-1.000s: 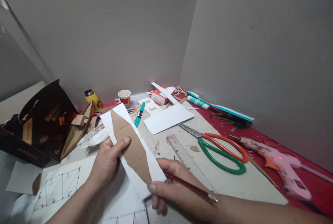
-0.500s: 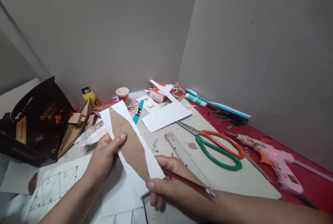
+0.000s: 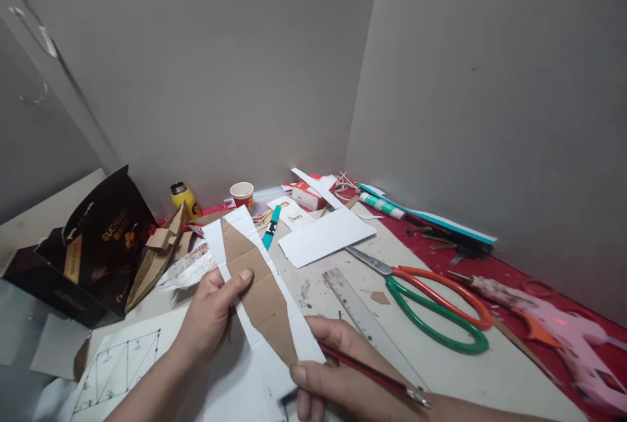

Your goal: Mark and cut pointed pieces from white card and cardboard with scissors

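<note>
Cardboard template (image 3: 259,288), a long brown pointed piece lying on a white paper strip (image 3: 294,334), is held just above the bench (image 3: 490,370) between both hands. The left hand (image 3: 208,321) grips its left edge about midway, thumb pressed on the brown face with the other fingers closed underneath. The right hand (image 3: 333,370) pinches the near tip between thumb and fingers, and the same hand also carries a red-and-black pencil (image 3: 375,375) that points off to the right.

Beside the work lie a clear ruler (image 3: 360,314), touching or nearly touching the right hand, and orange-and-green scissors (image 3: 431,304) a little further right. A pink glue gun (image 3: 573,337) rests near the right edge on the red surface. A white card (image 3: 326,238) lies behind the scissors, with a paper cup (image 3: 242,194) and a yellow bottle (image 3: 183,198) by the wall. A dark box (image 3: 93,252) and a folded cardboard model (image 3: 157,259) stand at the left, above a sheet with a drawn grid (image 3: 117,363).

One likely slip: the cardboard could shift on the paper, since only two pinch points hold them together. With pencil and tip sharing one hand, the grip on either may loosen. The glue gun seems to show a red light, so it may be hot.
</note>
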Motion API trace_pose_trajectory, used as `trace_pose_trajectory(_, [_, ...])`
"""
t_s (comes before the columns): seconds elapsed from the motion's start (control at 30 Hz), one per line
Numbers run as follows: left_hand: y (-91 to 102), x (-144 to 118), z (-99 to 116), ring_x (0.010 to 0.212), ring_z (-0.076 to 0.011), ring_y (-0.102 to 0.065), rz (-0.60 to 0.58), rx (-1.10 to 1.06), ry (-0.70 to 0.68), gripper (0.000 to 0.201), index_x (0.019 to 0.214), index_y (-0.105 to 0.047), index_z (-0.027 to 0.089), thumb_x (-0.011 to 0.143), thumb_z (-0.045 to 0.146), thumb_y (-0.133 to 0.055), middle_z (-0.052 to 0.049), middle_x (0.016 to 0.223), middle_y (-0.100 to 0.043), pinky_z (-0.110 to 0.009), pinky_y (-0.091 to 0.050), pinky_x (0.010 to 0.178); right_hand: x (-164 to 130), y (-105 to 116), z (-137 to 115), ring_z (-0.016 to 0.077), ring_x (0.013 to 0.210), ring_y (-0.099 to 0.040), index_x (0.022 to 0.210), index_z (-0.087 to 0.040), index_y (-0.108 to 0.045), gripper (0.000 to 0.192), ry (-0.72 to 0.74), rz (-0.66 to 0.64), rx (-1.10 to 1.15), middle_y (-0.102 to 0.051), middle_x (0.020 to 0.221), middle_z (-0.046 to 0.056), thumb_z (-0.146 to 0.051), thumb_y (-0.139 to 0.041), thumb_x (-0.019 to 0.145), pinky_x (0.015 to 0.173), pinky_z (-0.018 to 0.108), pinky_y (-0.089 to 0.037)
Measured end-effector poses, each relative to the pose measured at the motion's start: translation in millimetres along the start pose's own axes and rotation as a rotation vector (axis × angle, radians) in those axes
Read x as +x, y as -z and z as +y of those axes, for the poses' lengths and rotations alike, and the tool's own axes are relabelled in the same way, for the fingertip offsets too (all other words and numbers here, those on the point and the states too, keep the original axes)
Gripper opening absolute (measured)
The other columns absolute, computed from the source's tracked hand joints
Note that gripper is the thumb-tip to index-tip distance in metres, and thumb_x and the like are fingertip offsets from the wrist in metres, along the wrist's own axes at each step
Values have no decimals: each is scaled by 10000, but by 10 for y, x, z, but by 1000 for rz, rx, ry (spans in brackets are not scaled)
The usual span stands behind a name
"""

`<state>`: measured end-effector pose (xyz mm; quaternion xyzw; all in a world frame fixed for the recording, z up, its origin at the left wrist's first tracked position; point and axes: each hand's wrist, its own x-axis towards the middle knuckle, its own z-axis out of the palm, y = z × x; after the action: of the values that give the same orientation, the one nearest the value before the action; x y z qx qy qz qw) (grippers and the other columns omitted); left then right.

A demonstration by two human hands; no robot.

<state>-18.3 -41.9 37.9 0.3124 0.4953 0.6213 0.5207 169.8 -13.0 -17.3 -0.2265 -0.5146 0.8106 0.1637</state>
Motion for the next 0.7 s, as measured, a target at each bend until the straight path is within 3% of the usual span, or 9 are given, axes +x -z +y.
trace_pose_trajectory(0.13, [87,70,43,893,-314,-748,28,-5,-29,323,1009,-745,122,744,301,-793,-120,919,-799,-413,-600,810,-43,25,-135,113,540,-609,943,-141,-589,436,83,107,-87,-678,667,31,-523,-729,788,531,222,-482])
trace_pose_trajectory(0.2, [148,133,77,914,-305,-746,53,-15,-49,339,1034,-737,128,733,272,-798,-105,949,-799,-395,-602,819,-87,85,-309,131,597,-627,1056,-167,-555,387,185,191,-195,-681,739,30,-484,-661,861,576,251,-498])
trace_pose_trajectory(0.27, [213,210,99,921,-296,-745,70,-24,-56,329,1016,-739,127,719,252,-804,-94,951,-800,-371,-607,818,-109,176,-515,177,756,-669,1119,-180,-521,287,311,270,-480,-690,903,72,-359,-597,909,674,304,-534])
trace_pose_trajectory(0.33, [272,288,101,925,-281,-745,85,-29,-61,302,994,-744,137,710,224,-802,-74,959,-802,-343,-607,825,-76,282,-684,198,891,-672,1137,-162,-519,226,381,345,-997,-694,1015,114,-179,-520,912,791,332,-527])
trace_pose_trajectory(0.37, [296,321,95,926,-273,-746,92,-29,-63,291,987,-745,146,708,209,-799,-63,969,-802,-330,-606,831,-34,335,-737,209,935,-667,1153,-151,-519,256,334,321,-1289,-696,1052,127,-113,-482,903,812,340,-519])
trace_pose_trajectory(0.4, [318,349,86,920,-264,-748,97,-27,-60,282,980,-746,151,707,202,-796,-53,965,-803,-313,-608,824,23,384,-766,238,976,-659,1167,-135,-536,310,286,292,-1380,-691,1102,154,-64,-498,868,836,365,-507])
trace_pose_trajectory(0.5, [358,386,56,881,-264,-757,75,-5,-23,307,1003,-746,148,704,201,-794,-58,952,-806,-302,-622,778,250,495,-749,293,953,-650,1087,-107,-624,279,198,232,-1533,-706,1028,182,-45,-515,838,798,395,-490])
trace_pose_trajectory(0.57, [365,377,40,823,-263,-764,46,15,12,338,1034,-741,145,706,201,-797,-66,926,-808,-302,-631,736,382,535,-723,291,991,-633,1151,-122,-639,331,176,190,-1609,-705,1049,172,-62,-544,840,814,371,-477])
trace_pose_trajectory(0.7, [341,340,4,695,-235,-762,-15,33,67,338,1060,-735,150,730,195,-789,-63,866,-810,-297,-631,699,342,572,-737,283,1057,-613,1503,-186,-365,622,141,246,-1715,-670,1185,175,-114,-505,901,849,366,-461])
